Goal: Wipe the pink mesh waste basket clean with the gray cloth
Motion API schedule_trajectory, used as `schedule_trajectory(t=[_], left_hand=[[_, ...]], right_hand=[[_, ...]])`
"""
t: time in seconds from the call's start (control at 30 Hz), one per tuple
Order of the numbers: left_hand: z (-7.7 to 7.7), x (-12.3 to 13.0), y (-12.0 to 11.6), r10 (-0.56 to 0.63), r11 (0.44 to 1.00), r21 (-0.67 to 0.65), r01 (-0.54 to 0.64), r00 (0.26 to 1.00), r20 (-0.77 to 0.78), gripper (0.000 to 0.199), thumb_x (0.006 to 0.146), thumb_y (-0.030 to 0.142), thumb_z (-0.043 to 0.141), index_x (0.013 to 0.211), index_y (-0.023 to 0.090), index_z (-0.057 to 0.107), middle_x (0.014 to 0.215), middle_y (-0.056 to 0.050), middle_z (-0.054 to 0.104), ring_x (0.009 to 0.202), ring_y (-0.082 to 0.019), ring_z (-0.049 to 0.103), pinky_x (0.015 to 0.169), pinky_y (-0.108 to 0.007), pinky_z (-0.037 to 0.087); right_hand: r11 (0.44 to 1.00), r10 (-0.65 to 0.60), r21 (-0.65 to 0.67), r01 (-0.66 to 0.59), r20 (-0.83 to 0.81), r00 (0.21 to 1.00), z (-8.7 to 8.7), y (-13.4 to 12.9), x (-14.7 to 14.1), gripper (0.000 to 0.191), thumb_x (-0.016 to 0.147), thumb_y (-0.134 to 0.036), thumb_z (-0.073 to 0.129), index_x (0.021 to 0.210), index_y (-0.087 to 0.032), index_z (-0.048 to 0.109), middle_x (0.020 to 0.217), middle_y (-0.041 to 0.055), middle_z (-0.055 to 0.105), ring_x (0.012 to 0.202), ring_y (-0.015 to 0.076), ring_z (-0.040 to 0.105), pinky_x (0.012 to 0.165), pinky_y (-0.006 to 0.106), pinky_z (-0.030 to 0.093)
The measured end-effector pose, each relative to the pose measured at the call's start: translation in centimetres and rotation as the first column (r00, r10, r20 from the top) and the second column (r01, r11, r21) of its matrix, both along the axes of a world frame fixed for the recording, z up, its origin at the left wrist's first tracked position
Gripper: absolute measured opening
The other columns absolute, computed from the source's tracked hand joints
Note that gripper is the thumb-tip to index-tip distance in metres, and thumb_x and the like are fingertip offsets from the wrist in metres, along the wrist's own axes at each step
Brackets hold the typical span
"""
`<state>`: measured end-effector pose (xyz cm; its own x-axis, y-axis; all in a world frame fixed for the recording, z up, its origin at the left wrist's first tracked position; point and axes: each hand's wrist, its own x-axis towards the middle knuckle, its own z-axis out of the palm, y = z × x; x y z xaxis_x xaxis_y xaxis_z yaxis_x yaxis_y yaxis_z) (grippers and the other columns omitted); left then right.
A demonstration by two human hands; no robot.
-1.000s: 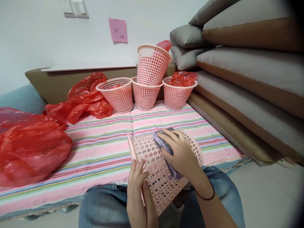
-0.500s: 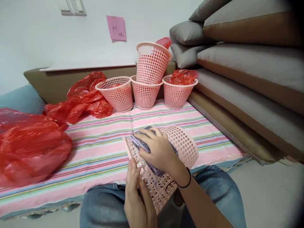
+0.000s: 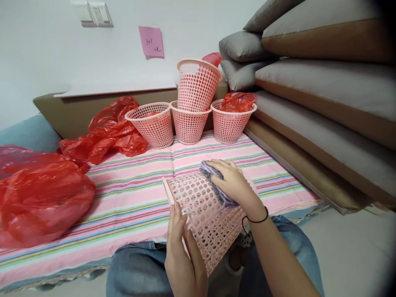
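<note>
A pink perforated basket (image 3: 198, 202) lies on its side over my lap and the edge of the striped cloth, its rim to the left. My left hand (image 3: 185, 255) is closed on the basket's rim at the lower left. Pressed flat against the basket's side, near its base end, is a grey and purple cloth (image 3: 218, 185). My right hand (image 3: 232, 181) lies over that cloth with its fingers wrapped on it and a dark band at the wrist. Part of the basket's base is hidden behind my right hand.
Pink baskets (image 3: 190, 126) stand at the back, one stacked tilted in another, some holding red bags. Red plastic bags (image 3: 46, 194) lie at the left on the striped cloth (image 3: 133, 177). Grey and brown cushions (image 3: 321, 78) are piled at the right. A pink note (image 3: 151, 41) is on the wall.
My right hand and the cloth have moved to the right along the basket, from near its rim toward its base. My left hand stays at the rim.
</note>
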<state>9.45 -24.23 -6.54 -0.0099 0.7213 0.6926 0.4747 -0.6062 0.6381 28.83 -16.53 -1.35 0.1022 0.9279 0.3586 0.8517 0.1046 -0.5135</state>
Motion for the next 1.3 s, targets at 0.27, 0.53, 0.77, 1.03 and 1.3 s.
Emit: schedule_trajectory(t=[0.27,0.53,0.77,1.03,1.3], left_hand=[[0.0,0.0,0.2,-0.013,1.0,0.004,0.013,1.0,-0.006,0.048,0.091,0.001,0.048,0.135,0.02,0.048,0.156,-0.01,0.042,0.146,-0.019,0.036,0.118,-0.033,0.034],[0.3,-0.2,0.1,0.016,0.999,0.031,-0.015,0.999,-0.037,0.047,0.09,0.0,0.048,0.132,0.021,0.052,0.154,-0.009,0.044,0.143,-0.02,0.04,0.117,-0.033,0.036],[0.4,-0.4,0.4,0.016,0.999,0.038,-0.015,0.999,-0.047,0.044,0.091,0.003,0.049,0.131,0.02,0.052,0.153,-0.011,0.046,0.142,-0.022,0.041,0.113,-0.035,0.041],[0.1,-0.7,-0.6,0.038,0.998,0.044,-0.038,0.999,0.011,0.039,0.092,0.004,0.051,0.126,0.023,0.057,0.143,-0.007,0.057,0.138,-0.02,0.047,0.112,-0.035,0.043],[-4.9,-1.9,-3.4,-0.044,0.998,0.039,0.044,0.999,-0.005,0.029,0.092,0.008,0.05,0.102,0.029,0.067,0.135,-0.004,0.065,0.14,-0.024,0.044,0.116,-0.045,0.04]], right_hand=[[0.99,-0.132,0.043,0.134,-0.043,0.99,-3.1,-1.0,6.8,0.046,0.087,-0.028,0.05,0.131,-0.028,0.062,0.138,0.0039,0.06,0.127,0.0279,0.052,0.11,0.05,0.038],[0.972,-0.1,0.184,0.145,-0.237,0.966,-6.1,-3.4,8.5,0.045,0.089,-0.033,0.048,0.132,-0.025,0.059,0.14,0.0075,0.058,0.131,0.025,0.05,0.114,0.049,0.035],[0.928,-0.205,0.248,0.279,-0.288,0.935,-8.9,-6.8,7.2,0.047,0.095,-0.038,0.045,0.14,-0.028,0.051,0.147,0.0083,0.051,0.138,0.0255,0.044,0.116,0.053,0.031],[0.925,-0.22,0.259,0.278,-0.234,0.947,-8.3,-7.2,7.0,0.046,0.092,-0.035,0.047,0.137,-0.027,0.053,0.143,0.0082,0.055,0.134,0.0255,0.048,0.114,0.051,0.034],[0.982,-0.138,0.113,0.149,-0.104,0.985,-4.9,-4.2,8.3,0.046,0.087,-0.029,0.049,0.131,-0.022,0.06,0.137,0.0076,0.061,0.126,0.0272,0.053,0.11,0.048,0.039]])
